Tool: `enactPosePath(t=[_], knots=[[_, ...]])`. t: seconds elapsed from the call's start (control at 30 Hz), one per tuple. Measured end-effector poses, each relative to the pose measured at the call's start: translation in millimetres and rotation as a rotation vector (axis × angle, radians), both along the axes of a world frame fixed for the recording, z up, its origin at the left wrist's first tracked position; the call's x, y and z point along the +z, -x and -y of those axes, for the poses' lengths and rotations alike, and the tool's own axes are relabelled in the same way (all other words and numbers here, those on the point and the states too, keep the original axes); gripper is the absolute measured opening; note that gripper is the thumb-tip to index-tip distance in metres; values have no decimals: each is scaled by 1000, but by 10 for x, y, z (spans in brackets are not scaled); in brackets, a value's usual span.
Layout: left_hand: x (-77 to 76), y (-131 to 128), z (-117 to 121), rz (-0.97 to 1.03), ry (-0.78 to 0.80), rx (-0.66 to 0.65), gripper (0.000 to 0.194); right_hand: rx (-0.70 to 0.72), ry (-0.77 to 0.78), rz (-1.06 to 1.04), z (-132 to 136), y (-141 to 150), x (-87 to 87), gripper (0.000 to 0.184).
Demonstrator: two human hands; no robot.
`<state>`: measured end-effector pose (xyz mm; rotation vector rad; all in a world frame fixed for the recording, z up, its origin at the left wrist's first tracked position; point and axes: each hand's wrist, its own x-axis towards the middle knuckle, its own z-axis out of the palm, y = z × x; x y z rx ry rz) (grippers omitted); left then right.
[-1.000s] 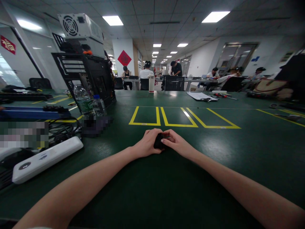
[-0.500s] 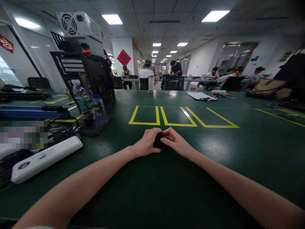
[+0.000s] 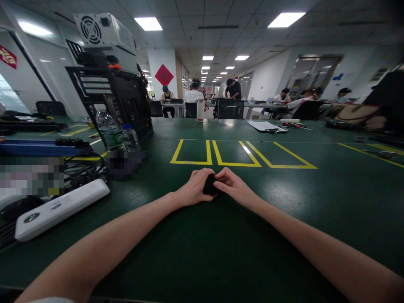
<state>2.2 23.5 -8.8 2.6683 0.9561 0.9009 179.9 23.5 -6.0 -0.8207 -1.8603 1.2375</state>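
Observation:
Both my forearms lie on the dark green table (image 3: 195, 252) and meet at its middle. My left hand (image 3: 194, 187) is curled round a small black object (image 3: 208, 184), fingers closed over its left side. My right hand (image 3: 233, 185) pinches the same object from the right with thumb and fingertips. What the object is stays too small and too covered to tell. Just beyond the hands are three yellow outlined boxes (image 3: 221, 153) painted on the table.
At the left lie a white power strip (image 3: 59, 208), black cables (image 3: 78, 170), two water bottles (image 3: 110, 132) and an open black computer case (image 3: 116, 99) with a white power supply on top. Papers (image 3: 267, 126) and a white cup (image 3: 200, 111) sit at the far edge. People work at desks behind.
Nothing but a slight downward drift of the scene; both hands stay closed on the small black object in the same place.

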Motion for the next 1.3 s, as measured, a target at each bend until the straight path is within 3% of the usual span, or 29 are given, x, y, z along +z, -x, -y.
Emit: enactPosePath(t=[0.37, 0.53, 0.7, 0.87, 1.3], knots=[[-21, 0, -12, -5, -3, 12, 61, 141, 63, -29, 9, -43, 24, 34], [-1, -4, -3, -2, 0, 13, 59, 25, 25, -38, 7, -6, 25, 16], [28, -2, 22, -8, 12, 4, 57, -16, 30, 47, -12, 6, 10, 24], [35, 2, 25, -4, 22, 6, 57, -43, -85, 167, 53, 5, 43, 20], [-7, -17, -3, 7, 8, 17, 58, -38, -64, 56, 46, 30, 6, 17]])
